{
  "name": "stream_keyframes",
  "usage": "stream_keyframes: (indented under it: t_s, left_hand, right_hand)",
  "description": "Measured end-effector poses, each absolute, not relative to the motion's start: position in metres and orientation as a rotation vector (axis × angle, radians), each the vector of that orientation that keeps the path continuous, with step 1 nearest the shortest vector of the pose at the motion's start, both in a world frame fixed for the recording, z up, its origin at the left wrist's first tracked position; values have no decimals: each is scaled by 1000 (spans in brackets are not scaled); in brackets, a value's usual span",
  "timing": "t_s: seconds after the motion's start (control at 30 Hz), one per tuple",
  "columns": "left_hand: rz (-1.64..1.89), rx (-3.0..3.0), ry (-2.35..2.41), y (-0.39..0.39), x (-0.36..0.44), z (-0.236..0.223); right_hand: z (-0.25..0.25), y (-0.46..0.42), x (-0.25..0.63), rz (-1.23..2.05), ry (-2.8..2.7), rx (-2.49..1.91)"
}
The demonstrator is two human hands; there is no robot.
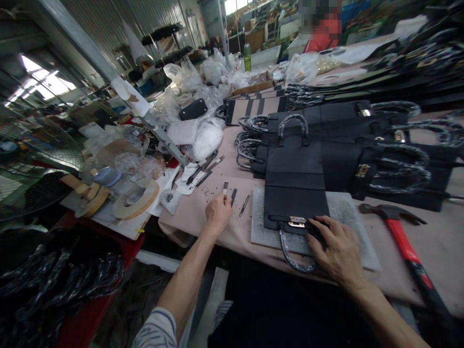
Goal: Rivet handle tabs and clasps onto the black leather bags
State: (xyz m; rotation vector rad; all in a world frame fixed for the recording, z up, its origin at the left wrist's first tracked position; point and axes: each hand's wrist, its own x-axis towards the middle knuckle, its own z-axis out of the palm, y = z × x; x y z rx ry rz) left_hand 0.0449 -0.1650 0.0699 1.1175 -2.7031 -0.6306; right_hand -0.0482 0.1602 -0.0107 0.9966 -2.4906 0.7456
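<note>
A flat black bag panel [295, 186] with a wrapped handle and a gold clasp [297, 221] lies on a grey pad [344, 208] at the table's near edge. My right hand [335, 246] rests on the panel's near end beside the clasp, fingers spread flat. My left hand [217, 212] reaches left of the pad, fingers pinched on a small metal piece [225, 187]. Small dark screws [206, 193] and thin metal tools [244, 205] lie scattered around it.
A red-handled hammer [402, 237] lies right of the pad. Stacks of black bags [362, 145] fill the table behind. Tape rolls [136, 203], plastic bags [206, 137] and clutter sit at the left. A person in red [321, 41] is far back.
</note>
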Motion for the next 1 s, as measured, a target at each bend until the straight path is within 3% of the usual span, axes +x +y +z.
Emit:
stream_keyframes:
  t_s: [0.13, 0.37, 0.57, 0.77, 1.0]
  left_hand:
    - [-519, 1245, -2895, -215, 20, 69]
    - [-919, 1404, -2912, -240, -23, 53]
    - [-1343, 1411, -2731, -243, -10, 59]
    - [-2067, 975, -1996, -202, 21, 64]
    - [-2102, 587, -1791, -121, 18, 41]
  right_hand:
    - [-6, 159, -46, 741, -2517, 998]
    - [0, 157, -44, 764, -2580, 983]
    - [0, 157, -43, 757, -2602, 955]
    - [4, 156, -42, 774, -2632, 943]
    - [4, 157, -42, 803, -2673, 928]
